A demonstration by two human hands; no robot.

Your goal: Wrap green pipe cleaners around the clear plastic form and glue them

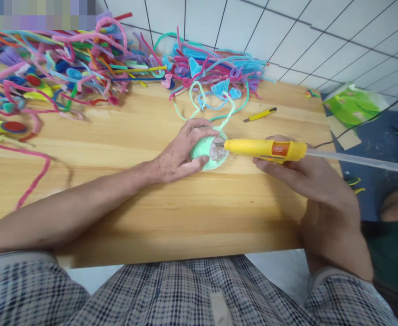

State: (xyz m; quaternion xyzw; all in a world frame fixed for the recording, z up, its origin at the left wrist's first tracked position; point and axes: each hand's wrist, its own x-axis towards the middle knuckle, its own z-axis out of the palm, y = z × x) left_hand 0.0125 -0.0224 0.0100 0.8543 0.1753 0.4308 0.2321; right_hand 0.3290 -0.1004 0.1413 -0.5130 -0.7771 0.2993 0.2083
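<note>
A round ball wrapped in mint-green pipe cleaner [203, 148] rests on the wooden table, with a pale, bare patch showing on its right side. My left hand [188, 149] is closed around it from the left, thumb in front and fingers behind. In my right hand [294, 170] is a yellow hot glue gun [263, 148], its nozzle pointing left at the bare patch. Whether the tip touches the ball I cannot tell. A long translucent glue stick [358, 161] sticks out of the gun's back end. A loose mint-green strand [230, 111] rises from behind the ball.
Tangled colourful pipe cleaners [83, 68] cover the back left of the table [185, 217]. Behind the ball lie light-blue pipe-cleaner pieces [221, 87] and a yellow utility knife [260, 115]. A green plastic bag [353, 106] and a black cable [371, 120] are at right, near another person's arm.
</note>
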